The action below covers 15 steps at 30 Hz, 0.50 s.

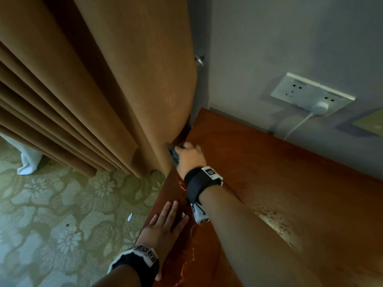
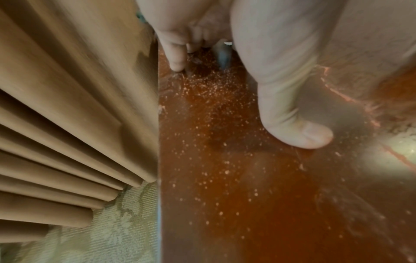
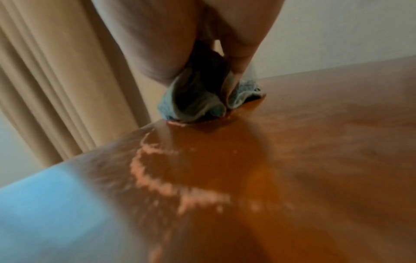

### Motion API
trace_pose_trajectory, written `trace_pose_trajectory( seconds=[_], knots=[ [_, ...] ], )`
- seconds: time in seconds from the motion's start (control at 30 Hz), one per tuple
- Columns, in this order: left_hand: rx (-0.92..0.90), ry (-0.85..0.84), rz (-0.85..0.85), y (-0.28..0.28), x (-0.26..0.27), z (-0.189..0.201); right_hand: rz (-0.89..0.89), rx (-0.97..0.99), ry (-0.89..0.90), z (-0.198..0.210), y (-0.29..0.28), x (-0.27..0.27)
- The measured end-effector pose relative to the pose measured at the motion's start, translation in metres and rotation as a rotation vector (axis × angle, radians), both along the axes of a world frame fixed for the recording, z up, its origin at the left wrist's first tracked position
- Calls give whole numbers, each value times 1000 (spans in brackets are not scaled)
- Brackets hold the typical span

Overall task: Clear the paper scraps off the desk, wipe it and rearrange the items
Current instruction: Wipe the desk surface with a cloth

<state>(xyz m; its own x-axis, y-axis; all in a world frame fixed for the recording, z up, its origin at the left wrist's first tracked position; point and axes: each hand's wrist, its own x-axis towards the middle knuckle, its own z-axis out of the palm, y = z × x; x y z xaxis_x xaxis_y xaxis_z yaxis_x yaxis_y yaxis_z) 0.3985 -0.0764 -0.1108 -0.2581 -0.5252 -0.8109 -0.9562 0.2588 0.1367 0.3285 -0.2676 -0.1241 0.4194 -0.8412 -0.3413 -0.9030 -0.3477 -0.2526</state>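
A: Tabletop status?
B: Red-brown tabletop (image 1: 290, 183), wet streaks near its left edge. Your right grip (image 1: 189, 157) clutches the cloth (image 3: 193, 99) at the far-left corner, against the curtain (image 1: 103, 79). Your left grip (image 1: 163, 226) is released, flat on the near edge.
A: Room?
B: One paper scrap (image 1: 130, 216) on the patterned carpet (image 1: 51, 204); wall socket (image 1: 310, 90) with a white plug (image 1: 320, 107) behind.

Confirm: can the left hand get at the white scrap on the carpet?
Likely not without stooping: the left hand lies flat on the desk edge, the scrap on the carpet below. Nothing stands between.
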Motion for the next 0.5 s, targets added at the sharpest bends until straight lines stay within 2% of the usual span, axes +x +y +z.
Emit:
trace_pose_trajectory(
  seconds=[0.13,0.37,0.5],
  knots=[
    [0,26,10,-1,1,1,-37,22,-47,-5,-4,-28],
    [-19,50,27,3,2,-4,-396,-88,75,5,-62,-147],
    [-29,50,1,2,4,-6,-579,-113,110,3,-95,-168]
  ],
)
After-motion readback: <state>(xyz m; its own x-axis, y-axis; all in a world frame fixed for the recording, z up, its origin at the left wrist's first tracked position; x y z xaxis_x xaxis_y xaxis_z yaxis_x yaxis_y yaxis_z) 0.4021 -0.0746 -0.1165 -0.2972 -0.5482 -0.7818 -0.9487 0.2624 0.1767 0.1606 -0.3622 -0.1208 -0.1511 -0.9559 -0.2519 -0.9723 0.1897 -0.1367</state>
